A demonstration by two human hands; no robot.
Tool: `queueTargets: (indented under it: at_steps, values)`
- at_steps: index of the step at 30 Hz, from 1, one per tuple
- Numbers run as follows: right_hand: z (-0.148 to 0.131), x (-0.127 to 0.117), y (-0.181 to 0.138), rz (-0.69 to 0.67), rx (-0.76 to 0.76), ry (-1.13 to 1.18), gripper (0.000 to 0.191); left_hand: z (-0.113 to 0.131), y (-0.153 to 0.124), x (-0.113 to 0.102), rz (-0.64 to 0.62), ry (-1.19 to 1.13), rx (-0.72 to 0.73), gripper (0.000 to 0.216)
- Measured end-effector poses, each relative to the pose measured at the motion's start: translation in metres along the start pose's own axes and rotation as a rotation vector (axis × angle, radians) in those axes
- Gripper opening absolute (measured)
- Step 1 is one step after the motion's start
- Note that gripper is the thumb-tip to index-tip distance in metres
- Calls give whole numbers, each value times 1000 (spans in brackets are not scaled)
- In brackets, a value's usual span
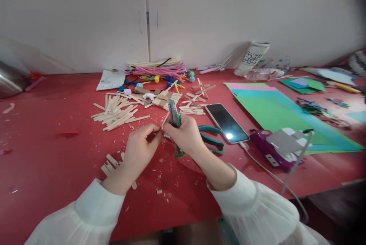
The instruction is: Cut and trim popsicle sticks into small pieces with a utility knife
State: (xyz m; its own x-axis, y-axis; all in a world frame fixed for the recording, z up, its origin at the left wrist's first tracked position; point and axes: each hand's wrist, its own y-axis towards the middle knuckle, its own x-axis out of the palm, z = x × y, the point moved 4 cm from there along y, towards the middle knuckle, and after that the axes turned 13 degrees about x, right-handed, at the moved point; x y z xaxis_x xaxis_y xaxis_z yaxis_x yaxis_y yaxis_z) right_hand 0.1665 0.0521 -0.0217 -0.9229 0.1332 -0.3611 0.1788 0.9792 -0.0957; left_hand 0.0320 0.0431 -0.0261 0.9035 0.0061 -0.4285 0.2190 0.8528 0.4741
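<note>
My right hand (187,134) is wrapped round a utility knife (172,109) with green on its handle, its grey end pointing up and away. Close beside it, my left hand (143,146) pinches a thin wooden craft stick (165,120), which shows only in part between the two hands. Pale wood shavings (160,170) lie scattered beneath and around them. Just right of my right hand rest pliers (213,144) with teal handles, partly covered by it. A few craft sticks (108,165) lie by my left wrist, partly hidden.
Beyond my hands is a pile of craft sticks (120,113), with pipe cleaners (160,69) behind it. To the right are a phone (227,123) on a cable, a purple power strip (268,149), coloured paper sheets (260,108) and a leaning cup (251,58). The table (51,123) is red.
</note>
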Motion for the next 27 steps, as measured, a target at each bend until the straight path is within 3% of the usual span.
queueTargets:
  at_steps: [7,12,15,19,27]
  values:
    - [-2,3,-6,14,-53,31,4,-9,-1,6,-9,-243,-149,20]
    - [-8,2,-12,-5,-150,-31,17,-17,4,3,70,-348,-216,25]
    - [-7,0,-10,10,-138,-82,24,-18,5,0,104,-353,-218,22]
    - [-5,-2,-6,24,-129,-73,10,-14,3,-1,93,-314,-187,19]
    - [-5,-1,-4,44,-104,-125,13,-10,0,0,47,-217,-117,18]
